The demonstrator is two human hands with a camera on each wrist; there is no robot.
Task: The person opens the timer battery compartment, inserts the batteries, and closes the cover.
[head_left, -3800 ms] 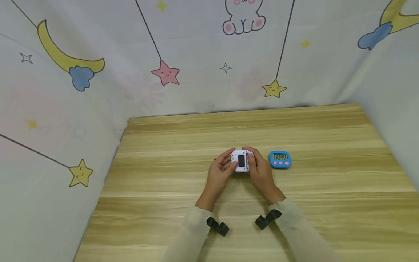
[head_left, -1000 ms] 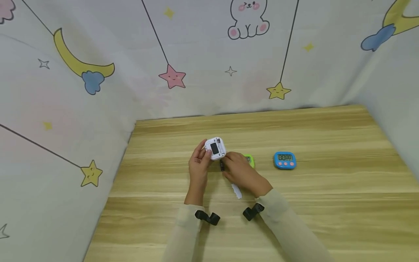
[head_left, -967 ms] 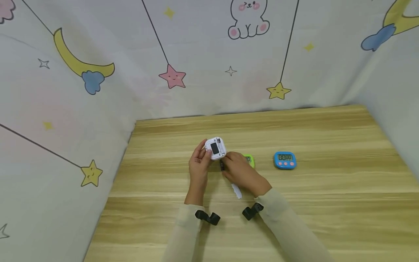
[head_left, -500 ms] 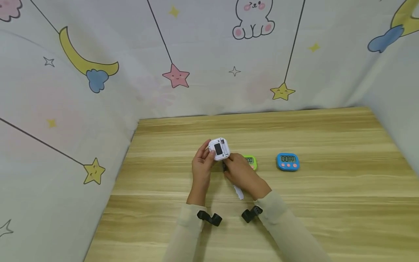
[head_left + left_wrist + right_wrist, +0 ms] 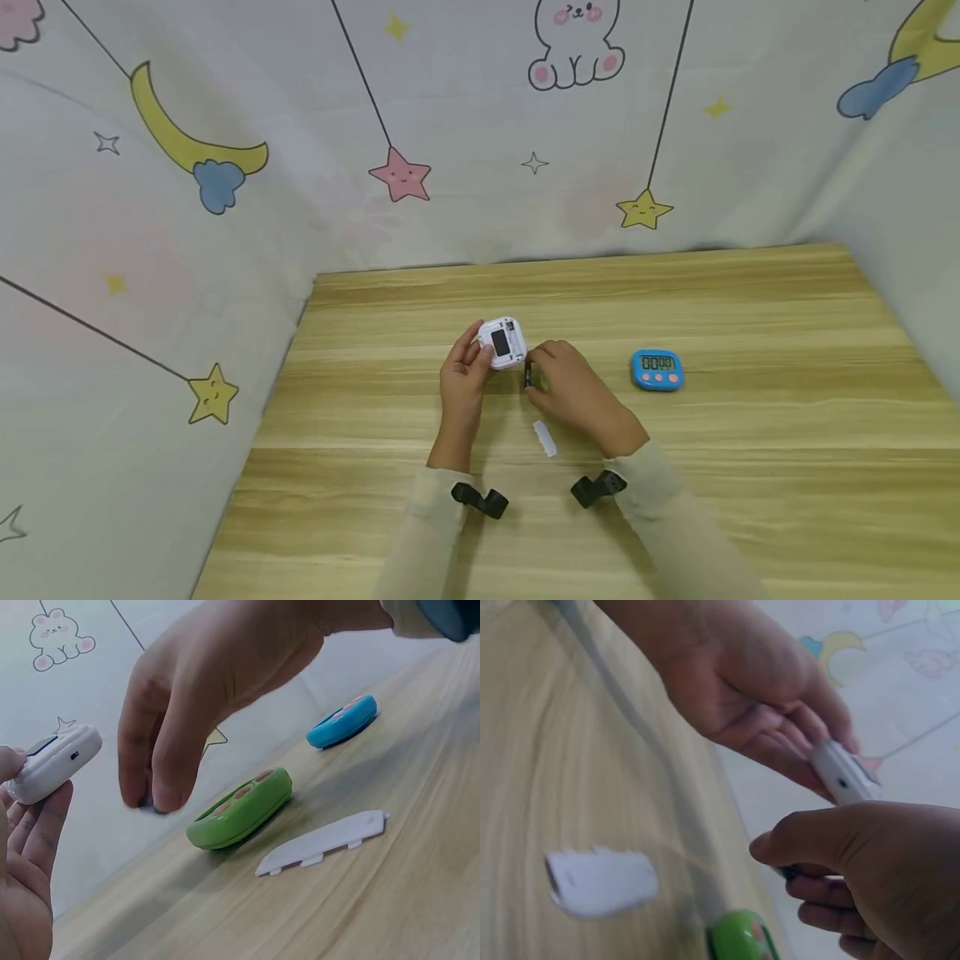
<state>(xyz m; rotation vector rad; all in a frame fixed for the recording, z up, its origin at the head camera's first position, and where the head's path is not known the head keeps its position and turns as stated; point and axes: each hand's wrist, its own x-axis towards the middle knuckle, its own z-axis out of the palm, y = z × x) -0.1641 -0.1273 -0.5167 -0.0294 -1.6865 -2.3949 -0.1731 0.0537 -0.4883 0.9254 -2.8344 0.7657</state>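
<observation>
A white digital timer (image 5: 504, 342) is held up in my left hand (image 5: 463, 383), its back facing up and the battery slot on its right side uncovered. Just to its right, my right hand (image 5: 573, 387) pinches a small dark battery (image 5: 528, 374) between thumb and fingers, apart from the timer. The white battery cover (image 5: 545, 439) lies on the table below the right hand. A green timer (image 5: 241, 810), hidden behind the right hand in the head view, shows on the table in the left wrist view.
A blue timer (image 5: 657, 370) lies screen up to the right of my right hand. The wood-grain table (image 5: 780, 350) meets a printed fabric backdrop (image 5: 480, 208) at its back and left.
Both hands held the white timer at first; then the right hand let go and the cover lay on the table. In the last half second the right hand shifted right with the battery, covering the green timer.
</observation>
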